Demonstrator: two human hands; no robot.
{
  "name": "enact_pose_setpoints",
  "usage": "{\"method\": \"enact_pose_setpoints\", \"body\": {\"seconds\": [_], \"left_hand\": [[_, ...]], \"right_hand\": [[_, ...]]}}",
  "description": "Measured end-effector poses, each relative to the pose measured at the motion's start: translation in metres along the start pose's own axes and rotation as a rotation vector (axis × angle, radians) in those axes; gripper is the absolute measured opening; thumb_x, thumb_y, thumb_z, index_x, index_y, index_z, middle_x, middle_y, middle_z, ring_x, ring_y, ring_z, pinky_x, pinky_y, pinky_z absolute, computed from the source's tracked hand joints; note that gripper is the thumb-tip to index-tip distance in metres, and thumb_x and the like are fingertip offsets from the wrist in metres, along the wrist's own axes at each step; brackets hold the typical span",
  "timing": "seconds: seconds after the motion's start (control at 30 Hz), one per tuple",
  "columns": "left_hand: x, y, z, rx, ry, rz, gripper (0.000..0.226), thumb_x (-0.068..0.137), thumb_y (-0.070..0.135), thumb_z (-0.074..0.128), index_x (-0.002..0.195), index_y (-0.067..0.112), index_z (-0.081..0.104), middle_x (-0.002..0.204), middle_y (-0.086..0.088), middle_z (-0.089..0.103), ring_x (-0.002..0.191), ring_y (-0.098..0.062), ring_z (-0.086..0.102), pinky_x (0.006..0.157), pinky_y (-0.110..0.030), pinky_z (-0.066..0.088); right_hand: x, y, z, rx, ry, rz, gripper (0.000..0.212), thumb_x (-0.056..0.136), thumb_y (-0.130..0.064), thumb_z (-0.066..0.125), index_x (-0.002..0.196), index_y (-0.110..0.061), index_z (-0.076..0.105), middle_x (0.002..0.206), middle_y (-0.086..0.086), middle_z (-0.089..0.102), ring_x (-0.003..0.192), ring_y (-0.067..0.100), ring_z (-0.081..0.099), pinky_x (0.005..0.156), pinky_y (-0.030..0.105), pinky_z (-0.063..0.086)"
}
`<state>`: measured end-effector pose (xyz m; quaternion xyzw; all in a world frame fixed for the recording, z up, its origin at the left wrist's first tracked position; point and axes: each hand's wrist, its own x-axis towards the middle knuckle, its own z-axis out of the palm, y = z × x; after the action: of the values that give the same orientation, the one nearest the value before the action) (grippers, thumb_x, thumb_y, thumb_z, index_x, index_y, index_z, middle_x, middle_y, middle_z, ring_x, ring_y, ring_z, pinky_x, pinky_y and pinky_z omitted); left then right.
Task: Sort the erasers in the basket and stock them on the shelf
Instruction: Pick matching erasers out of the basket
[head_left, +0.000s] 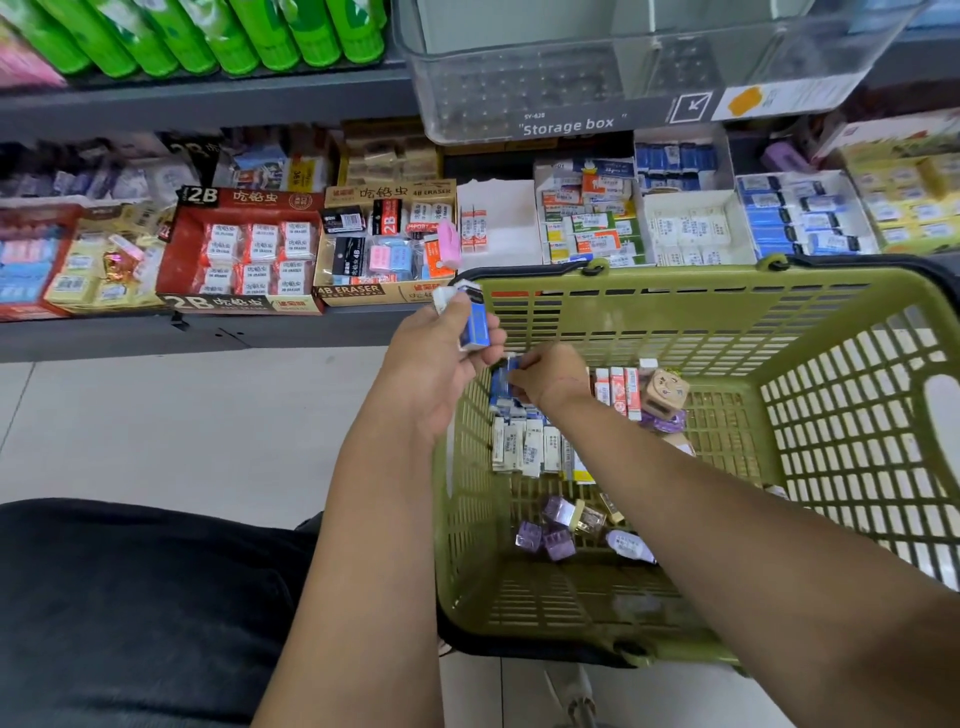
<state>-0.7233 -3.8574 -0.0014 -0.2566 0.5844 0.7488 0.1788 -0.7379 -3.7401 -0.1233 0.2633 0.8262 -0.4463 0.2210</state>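
Shop shelf displays stand packed with stock, among them a red 2B box and a 4B box, beneath a clear storage box. In front, a green basket carries white erasers in a row, orange erasers upright near its far wall and purple erasers loose on its bottom. The left hand grips blue erasers just above the basket's left rim, while the right hand, inside the basket, pinches a blue piece at a blue pile.
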Motion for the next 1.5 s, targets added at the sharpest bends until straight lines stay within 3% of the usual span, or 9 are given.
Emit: {"method": "enact_pose_setpoints", "body": {"seconds": [0.13,0.27,0.37,0.5,0.73,0.97,1.13,1.23,1.5], "left_hand": [[0.0,-0.005,-0.001,0.081,-0.045,0.035,0.02,0.101,0.018,0.045,0.096,0.005,0.059,0.087,-0.013,0.068,0.068,-0.015,0.069,0.06,-0.021,0.056],[-0.002,-0.011,0.003,0.186,-0.07,0.057,0.019,0.099,0.019,0.049,0.101,0.003,0.059,0.094,-0.016,0.07,0.075,-0.017,0.071,0.065,-0.024,0.057],[-0.004,-0.014,0.007,0.264,-0.088,0.052,0.029,0.097,0.02,0.054,0.113,-0.004,0.057,0.107,-0.018,0.067,0.079,-0.017,0.071,0.071,-0.028,0.059],[-0.006,-0.012,0.008,0.329,-0.074,0.05,0.033,0.098,0.022,0.052,0.118,-0.005,0.05,0.12,-0.017,0.059,0.091,-0.019,0.069,0.081,-0.034,0.058],[-0.009,-0.008,0.006,0.433,-0.074,0.08,0.008,0.099,0.023,0.049,0.096,0.017,0.052,0.105,-0.008,0.071,0.094,-0.016,0.069,0.084,-0.031,0.055],[-0.007,-0.004,0.002,0.539,-0.036,0.214,0.006,0.089,0.03,0.066,0.084,0.032,0.063,0.09,0.012,0.066,0.085,-0.002,0.059,0.074,-0.02,0.045],[-0.007,-0.006,0.003,0.538,-0.009,0.215,0.018,0.091,0.018,0.063,0.109,0.018,0.066,0.098,0.001,0.07,0.092,-0.013,0.065,0.084,-0.026,0.051],[-0.011,-0.007,0.004,0.553,-0.009,0.206,0.015,0.089,0.018,0.066,0.104,0.017,0.066,0.095,-0.002,0.072,0.091,-0.015,0.067,0.084,-0.028,0.052],[-0.015,-0.01,0.002,0.594,0.021,0.263,0.007,0.086,0.013,0.069,0.092,0.015,0.067,0.084,-0.007,0.072,0.069,-0.015,0.065,0.062,-0.021,0.052]], "right_hand": [[-0.013,-0.001,-0.015,0.178,0.059,-0.033,0.01,0.089,-0.019,0.064,0.087,-0.009,0.063,0.088,0.015,0.066,0.08,0.029,0.065,0.078,0.041,0.056],[-0.05,-0.015,-0.039,0.756,-0.285,-0.057,0.024,0.096,-0.034,0.052,0.085,-0.018,0.064,0.07,-0.002,0.063,0.058,0.01,0.057,0.057,0.023,0.049],[-0.067,-0.024,-0.047,0.814,-0.417,-0.153,0.022,0.095,-0.034,0.052,0.084,-0.021,0.066,0.056,-0.01,0.056,0.053,0.005,0.052,0.06,0.02,0.048],[-0.065,-0.025,-0.05,0.817,-0.313,-0.151,0.005,0.088,-0.022,0.065,0.086,-0.019,0.069,0.075,-0.001,0.066,0.071,0.012,0.057,0.064,0.023,0.049],[-0.013,0.003,-0.045,0.348,-0.036,0.092,0.023,0.093,-0.022,0.057,0.072,-0.014,0.055,0.06,0.003,0.049,0.037,0.008,0.046,0.038,0.012,0.037],[0.01,0.008,-0.014,0.051,0.066,0.045,0.037,0.085,-0.02,0.069,0.054,-0.014,0.05,0.083,0.019,0.07,0.081,0.031,0.068,0.078,0.042,0.057],[0.005,0.016,-0.007,0.149,0.04,0.011,0.014,0.084,-0.016,0.069,0.088,-0.01,0.057,0.098,0.019,0.068,0.089,0.032,0.068,0.082,0.045,0.055],[0.003,0.025,-0.005,0.333,-0.045,0.016,0.038,0.089,-0.011,0.062,0.123,-0.004,0.046,0.103,0.014,0.061,0.088,0.028,0.065,0.088,0.044,0.054],[0.002,0.023,-0.012,-0.02,-0.065,-0.082,0.026,0.096,-0.018,0.05,0.12,-0.011,0.056,0.107,0.012,0.059,0.097,0.027,0.06,0.084,0.033,0.048]]}}
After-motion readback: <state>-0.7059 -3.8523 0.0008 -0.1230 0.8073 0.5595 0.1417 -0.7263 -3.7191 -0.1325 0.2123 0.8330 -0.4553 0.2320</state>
